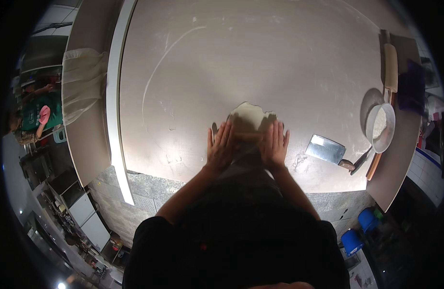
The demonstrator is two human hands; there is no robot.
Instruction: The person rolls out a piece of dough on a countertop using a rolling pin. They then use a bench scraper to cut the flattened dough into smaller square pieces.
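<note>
A flattened sheet of pale dough (248, 112) with an uneven far edge lies on the work table (222, 68). Across its near part runs a wooden rolling pin (248, 136), seen between my hands. My left hand (221, 146) lies flat over the pin's left part, fingers stretched forward. Over the right part, my right hand (274, 146) rests the same way, its fingers straight. Both palms hide the pin's ends, and neither hand's fingers are curled round it. Shadows of the hands fall on the dough.
On the right lie a cleaver (325, 147), a bowl of white flour (380, 124), a thick rolling pin (390, 67) and a wooden stick (373, 167). A raised white edge (116, 108) bounds the left. Beyond it are a hanging cloth (83, 85) and a person in green (37, 112).
</note>
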